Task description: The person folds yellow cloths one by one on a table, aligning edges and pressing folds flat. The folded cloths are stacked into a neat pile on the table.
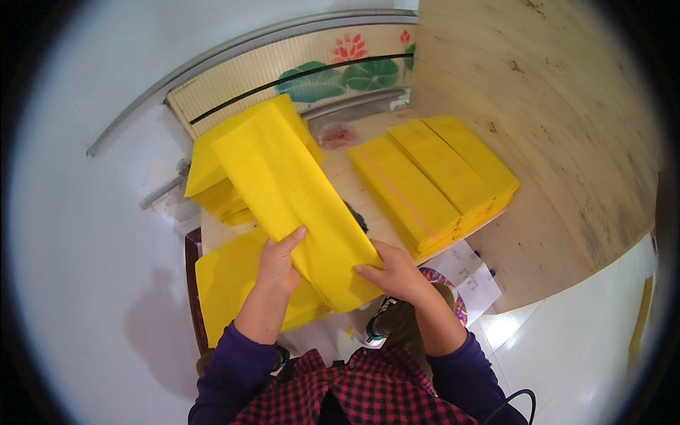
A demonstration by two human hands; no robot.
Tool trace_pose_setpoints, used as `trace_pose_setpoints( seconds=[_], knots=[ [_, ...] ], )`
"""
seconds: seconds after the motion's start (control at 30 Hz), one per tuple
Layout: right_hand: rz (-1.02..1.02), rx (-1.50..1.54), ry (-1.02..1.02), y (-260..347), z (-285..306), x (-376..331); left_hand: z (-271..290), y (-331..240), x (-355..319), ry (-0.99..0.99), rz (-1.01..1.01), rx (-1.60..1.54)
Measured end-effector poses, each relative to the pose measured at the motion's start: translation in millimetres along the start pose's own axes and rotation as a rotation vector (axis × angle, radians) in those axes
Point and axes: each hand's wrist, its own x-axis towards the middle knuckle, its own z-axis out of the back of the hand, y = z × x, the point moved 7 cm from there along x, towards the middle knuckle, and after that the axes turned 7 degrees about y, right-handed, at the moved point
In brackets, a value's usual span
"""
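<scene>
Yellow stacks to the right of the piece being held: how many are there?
3, side by side: the pink-lined stack nearest the held yellow piece, the middle stack, and the right stack nearest the wooden board. Their individual layers can't be counted.

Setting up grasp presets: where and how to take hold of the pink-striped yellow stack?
Probably take the pink-striped yellow stack by its left long side, coming from the left: there it borders visible tabletop, while its right side sits against another yellow stack.

Bare left hand [278,268] and bare right hand [400,275], both ahead of the red-and-black checked garment [375,389], clasped with thumbs [290,241] uppermost; purple-sleeved forearms [237,365], wrists bare, converge from its sides.
</scene>
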Motion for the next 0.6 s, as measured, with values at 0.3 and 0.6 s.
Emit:
trace_pose_setpoints(
  seconds=[0.3,0.6],
  knots=[
    [-0.159,0.518,-0.455,-91,75,-54,-65,87,86,-0.010,0.185,-0.041],
    [-0.299,0.316,-0.763,-140,137,-32,-78,168,184,0.002,0.365,-0.074]
  ],
)
